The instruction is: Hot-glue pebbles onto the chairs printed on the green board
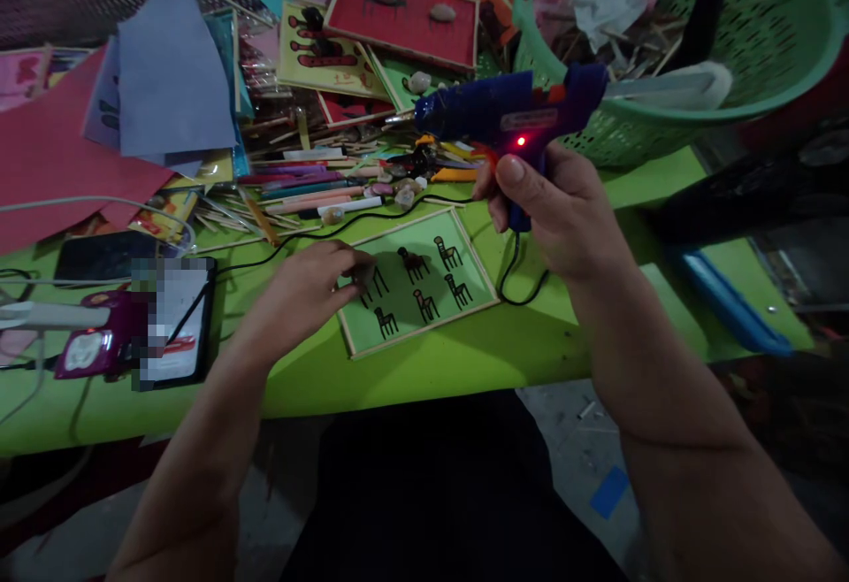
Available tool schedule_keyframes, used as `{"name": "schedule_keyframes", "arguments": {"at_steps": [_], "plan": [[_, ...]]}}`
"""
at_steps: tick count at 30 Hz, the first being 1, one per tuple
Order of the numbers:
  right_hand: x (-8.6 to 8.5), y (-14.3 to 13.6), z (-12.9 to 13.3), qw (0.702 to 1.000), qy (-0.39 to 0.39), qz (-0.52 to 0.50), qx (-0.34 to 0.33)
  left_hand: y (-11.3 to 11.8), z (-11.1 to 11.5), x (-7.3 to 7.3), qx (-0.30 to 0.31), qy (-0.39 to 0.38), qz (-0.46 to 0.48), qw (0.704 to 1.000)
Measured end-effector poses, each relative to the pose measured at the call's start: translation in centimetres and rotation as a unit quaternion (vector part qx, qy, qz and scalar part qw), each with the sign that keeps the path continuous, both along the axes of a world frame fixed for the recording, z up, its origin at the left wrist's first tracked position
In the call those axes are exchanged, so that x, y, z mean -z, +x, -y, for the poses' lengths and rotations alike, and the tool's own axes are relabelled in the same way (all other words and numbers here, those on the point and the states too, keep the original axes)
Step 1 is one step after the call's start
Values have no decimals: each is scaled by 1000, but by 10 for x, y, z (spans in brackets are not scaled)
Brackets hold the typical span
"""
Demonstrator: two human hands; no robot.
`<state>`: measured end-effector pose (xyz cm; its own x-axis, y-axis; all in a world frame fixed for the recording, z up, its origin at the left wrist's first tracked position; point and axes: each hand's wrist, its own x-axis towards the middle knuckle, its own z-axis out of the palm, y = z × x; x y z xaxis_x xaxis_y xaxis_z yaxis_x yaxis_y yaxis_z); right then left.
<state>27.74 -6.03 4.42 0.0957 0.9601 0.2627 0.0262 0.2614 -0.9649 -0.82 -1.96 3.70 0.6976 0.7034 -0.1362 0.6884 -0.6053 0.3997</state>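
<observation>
Green card [432, 278] lies between the two hands [309, 286].

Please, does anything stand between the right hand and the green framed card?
Only the black cord: from the glue gun in the right hand, it loops down beside the green card. Nothing else visible.

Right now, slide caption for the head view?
Right hand holds glue gun, left hand over green card of chair drawings.
</observation>
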Motion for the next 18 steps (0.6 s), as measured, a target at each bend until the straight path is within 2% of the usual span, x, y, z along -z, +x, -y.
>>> {"name": "schedule_keyframes", "arguments": {"at_steps": [18], "plan": [[3,1,-1,1000,0,15,6,1,0,4,13,24,-31,999]]}}
